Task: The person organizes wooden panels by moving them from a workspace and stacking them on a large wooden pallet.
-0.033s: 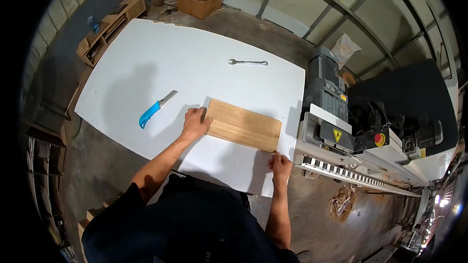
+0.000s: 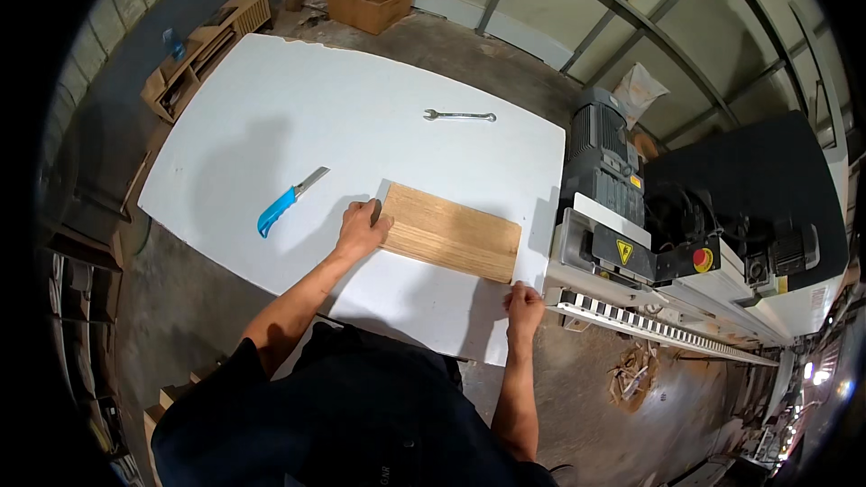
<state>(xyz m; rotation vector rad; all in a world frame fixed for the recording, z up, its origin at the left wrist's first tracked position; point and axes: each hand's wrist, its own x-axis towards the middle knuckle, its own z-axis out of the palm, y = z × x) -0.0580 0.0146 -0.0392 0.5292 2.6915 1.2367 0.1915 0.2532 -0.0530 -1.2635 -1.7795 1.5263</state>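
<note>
A rectangular wooden board (image 2: 451, 233) lies flat on a large white tabletop (image 2: 343, 117), near its right front corner. My left hand (image 2: 361, 227) grips the board's left end, fingers curled over the edge. My right hand (image 2: 523, 302) holds the board's near right corner, close to the table edge. A blue-handled scraper (image 2: 287, 202) lies on the table to the left of my left hand. A steel wrench (image 2: 460, 114) lies farther back, apart from the board.
A grey and white machine (image 2: 631, 216) with a motor, a red button and a toothed rail stands against the table's right side. A cardboard box (image 2: 370, 0) and wooden crates (image 2: 203, 50) sit on the floor beyond the table.
</note>
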